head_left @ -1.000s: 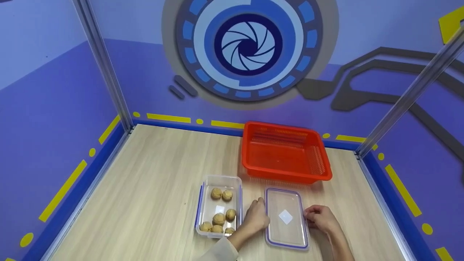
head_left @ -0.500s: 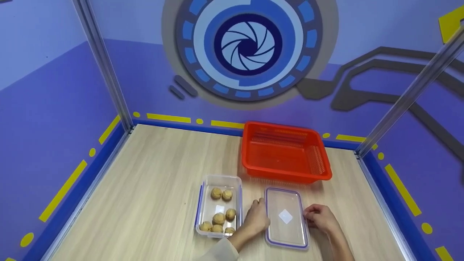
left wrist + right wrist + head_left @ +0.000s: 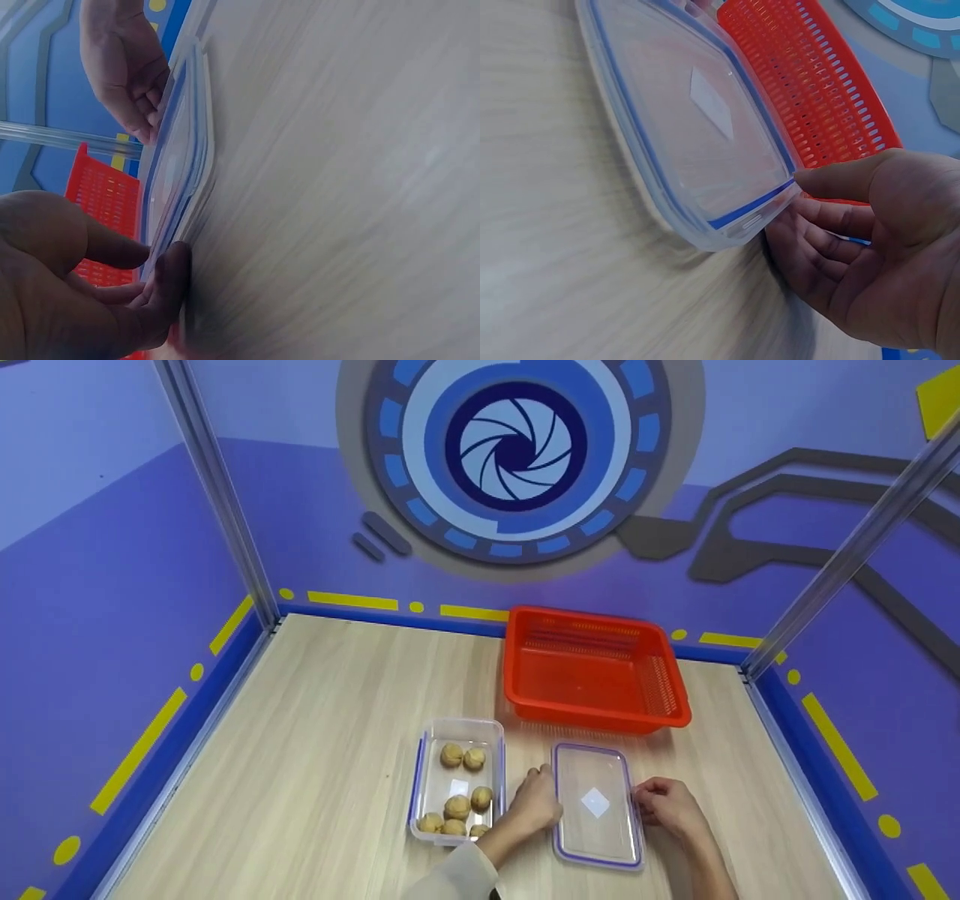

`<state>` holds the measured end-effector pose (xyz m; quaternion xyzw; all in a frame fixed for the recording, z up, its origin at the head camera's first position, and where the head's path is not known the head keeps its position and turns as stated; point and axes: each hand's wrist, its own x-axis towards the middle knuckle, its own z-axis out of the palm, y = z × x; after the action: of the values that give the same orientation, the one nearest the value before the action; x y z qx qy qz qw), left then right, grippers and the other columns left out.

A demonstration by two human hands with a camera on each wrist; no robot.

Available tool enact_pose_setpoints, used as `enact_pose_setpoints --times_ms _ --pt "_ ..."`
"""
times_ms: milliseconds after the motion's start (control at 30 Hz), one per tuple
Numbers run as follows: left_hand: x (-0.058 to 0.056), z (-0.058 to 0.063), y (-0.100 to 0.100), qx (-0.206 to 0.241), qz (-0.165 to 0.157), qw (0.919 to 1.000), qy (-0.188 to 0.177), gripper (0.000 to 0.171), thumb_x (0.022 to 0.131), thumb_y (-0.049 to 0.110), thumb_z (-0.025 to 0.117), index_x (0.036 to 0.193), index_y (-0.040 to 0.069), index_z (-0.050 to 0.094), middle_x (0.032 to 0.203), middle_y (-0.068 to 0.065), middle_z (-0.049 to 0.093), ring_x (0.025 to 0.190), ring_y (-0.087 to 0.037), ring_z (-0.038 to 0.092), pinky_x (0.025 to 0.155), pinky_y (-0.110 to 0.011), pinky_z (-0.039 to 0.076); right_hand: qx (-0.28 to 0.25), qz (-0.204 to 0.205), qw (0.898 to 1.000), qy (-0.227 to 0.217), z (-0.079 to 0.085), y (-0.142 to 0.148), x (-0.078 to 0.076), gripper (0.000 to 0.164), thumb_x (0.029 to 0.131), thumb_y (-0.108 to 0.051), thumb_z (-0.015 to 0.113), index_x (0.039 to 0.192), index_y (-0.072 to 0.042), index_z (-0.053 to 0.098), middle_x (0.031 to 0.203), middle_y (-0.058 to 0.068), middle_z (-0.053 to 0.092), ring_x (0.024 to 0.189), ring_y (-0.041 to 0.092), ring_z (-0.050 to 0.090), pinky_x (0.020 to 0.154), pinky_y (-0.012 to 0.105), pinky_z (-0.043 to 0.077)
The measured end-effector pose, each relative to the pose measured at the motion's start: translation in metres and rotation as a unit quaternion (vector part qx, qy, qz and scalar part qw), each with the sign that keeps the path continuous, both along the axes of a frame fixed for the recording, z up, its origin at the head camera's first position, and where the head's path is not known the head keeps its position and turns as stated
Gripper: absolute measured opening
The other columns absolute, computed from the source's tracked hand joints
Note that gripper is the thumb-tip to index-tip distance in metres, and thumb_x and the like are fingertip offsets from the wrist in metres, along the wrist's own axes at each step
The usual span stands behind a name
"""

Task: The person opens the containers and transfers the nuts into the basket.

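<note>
A clear plastic lid (image 3: 596,832) with a purple-blue seal and a white diamond label lies on the wooden table in the head view. My left hand (image 3: 535,802) pinches its left edge between thumb and fingers, as the left wrist view shows. On the opposite edge, my right hand (image 3: 870,247) holds the rim, thumb above and fingers at the side and below. Left of the lid stands an open clear container (image 3: 435,780) with purple-blue side flaps. Several walnuts (image 3: 457,807) lie in it, most near its front end; my left forearm hides part of that corner.
Behind the lid, a red slotted plastic basket (image 3: 577,686) stands against the back wall. Bare wooden tabletop (image 3: 315,750) stretches to the left. Purple panels with metal corner posts (image 3: 225,502) enclose the table.
The head view has shifted slightly, so the whole scene sits a little higher and further right. Both hands keep their places at the lid's edges.
</note>
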<state>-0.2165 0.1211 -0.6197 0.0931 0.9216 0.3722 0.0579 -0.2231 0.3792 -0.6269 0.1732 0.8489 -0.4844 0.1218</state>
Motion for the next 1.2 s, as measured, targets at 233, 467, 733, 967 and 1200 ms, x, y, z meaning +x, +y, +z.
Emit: enact_pose_setpoints --times_ms 233,467,733,967,1200 --pt "-0.001 0.02 -0.01 0.001 -0.038 0.9985 -0.04 0.034 0.088 0.016 0.074 0.11 -0.009 0.069 0.097 -0.017 0.061 0.086 -0.026 0.058 0.087 -0.04 0.057 0.034 0.004 0.999 0.022 0.006 -0.006 0.002 0.022 0.106 -0.018 0.063 0.105 0.004 0.066 0.086 0.011 0.064 0.073 0.021 0.062 0.063 0.033 0.061" --pt "0.001 0.045 -0.033 0.046 -0.092 0.9938 -0.04 0.049 0.096 0.031 0.073 0.128 -0.006 0.067 0.113 -0.017 0.066 0.103 -0.03 0.066 0.095 -0.042 0.057 0.107 0.018 0.991 0.075 0.014 -0.006 0.006 0.024 0.103 -0.021 0.067 0.099 0.002 0.066 0.077 0.008 0.064 0.065 0.019 0.061 0.055 0.03 0.053" --pt "0.0 0.066 -0.102 0.176 -0.103 0.979 -0.009 0.043 0.102 0.025 0.068 0.138 0.001 0.064 0.127 -0.016 0.069 0.113 -0.031 0.07 0.095 -0.04 0.061 0.108 0.044 0.983 0.139 0.035 -0.016 0.007 0.02 0.103 -0.019 0.07 0.101 0.0 0.069 0.08 0.006 0.064 0.07 0.018 0.061 0.057 0.025 0.052" --pt "-0.007 0.072 -0.163 0.213 -0.057 0.9753 0.011 0.043 0.105 0.023 0.066 0.141 -0.001 0.061 0.13 -0.016 0.068 0.115 -0.033 0.068 0.096 -0.044 0.061 0.046 0.101 0.97 0.219 0.056 -0.045 0.005 0.011 0.102 -0.012 0.073 0.106 -0.001 0.074 0.09 0.007 0.071 0.08 0.018 0.067 0.068 0.025 0.059" --pt "-0.018 0.065 -0.204 0.195 0.012 0.9775 0.079 0.036 0.102 0.014 0.068 0.134 -0.003 0.064 0.125 -0.019 0.069 0.114 -0.035 0.069 0.099 -0.048 0.059 0.047 0.159 0.943 0.288 0.064 -0.087 -0.003 0.015 0.099 -0.012 0.077 0.113 -0.007 0.075 0.098 0.0 0.073 0.093 0.02 0.069 0.084 0.033 0.061"
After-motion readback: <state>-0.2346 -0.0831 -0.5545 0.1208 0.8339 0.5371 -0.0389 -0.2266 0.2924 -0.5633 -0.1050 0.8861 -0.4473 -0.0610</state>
